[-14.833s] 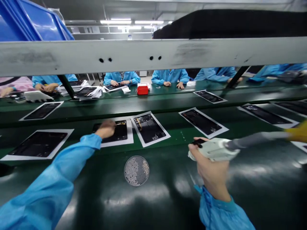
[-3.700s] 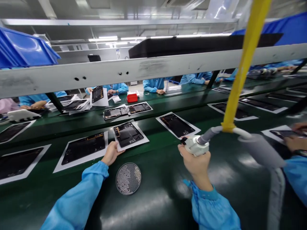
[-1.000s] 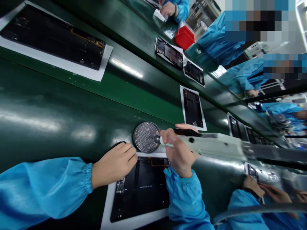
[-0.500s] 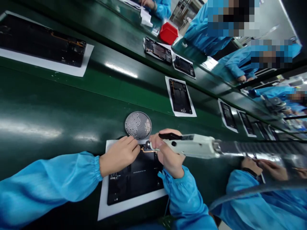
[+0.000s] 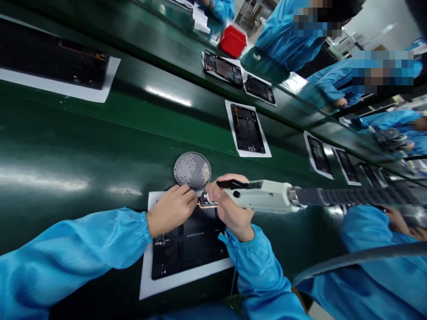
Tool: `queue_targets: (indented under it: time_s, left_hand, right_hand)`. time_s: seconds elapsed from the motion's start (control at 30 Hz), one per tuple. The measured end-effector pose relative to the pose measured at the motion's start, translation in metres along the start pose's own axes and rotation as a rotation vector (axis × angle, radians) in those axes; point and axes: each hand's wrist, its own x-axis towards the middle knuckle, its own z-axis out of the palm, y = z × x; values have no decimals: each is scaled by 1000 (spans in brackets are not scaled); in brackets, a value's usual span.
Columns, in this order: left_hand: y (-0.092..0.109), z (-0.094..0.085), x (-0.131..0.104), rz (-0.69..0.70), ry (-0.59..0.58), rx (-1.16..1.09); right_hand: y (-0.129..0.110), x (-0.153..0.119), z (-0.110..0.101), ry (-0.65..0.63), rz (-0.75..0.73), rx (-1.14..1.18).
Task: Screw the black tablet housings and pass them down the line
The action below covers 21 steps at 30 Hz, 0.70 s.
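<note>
A black tablet housing (image 5: pixel 191 249) lies on a white sheet (image 5: pixel 150 286) in front of me. Over its upper left part is my left hand (image 5: pixel 171 211), fingers pressed together; what they hold, if anything, is hidden. My right hand (image 5: pixel 231 211) grips a pale electric screwdriver (image 5: pixel 267 195), which lies nearly level with its tip close to my left fingertips. Between the tip and my left fingers shows a small part with a copper-coloured edge (image 5: pixel 207 205). A round perforated metal dish (image 5: pixel 192 170) sits just beyond both hands.
More tablet housings on white sheets lie along the green bench, one (image 5: pixel 247 129) beyond the dish and one (image 5: pixel 53 53) at far left. A red bin (image 5: pixel 233 40) stands at the back. A grey cable (image 5: pixel 360 258) arches at right, near a co-worker's blue sleeve (image 5: pixel 367 226).
My left hand has shifted slightly right, and the screwdriver sits a little higher in view. The co-worker's arm at right has moved right. The camera view has shifted a little.
</note>
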Motion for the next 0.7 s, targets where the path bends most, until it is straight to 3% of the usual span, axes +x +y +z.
queue_targets:
  time_s: [0.2,0.43,0.7]
  left_hand:
    - [4,-5,-4,56,-25,56]
    - [11,-8,-16,9,-122,5]
    - [13,-7,-15,-10,-103,-3]
  right_hand:
    - [-2,-3,2,-16,46,10]
    - [0,-3,3,-29,72,-16]
    - [1,-2,5,-74,50,49]
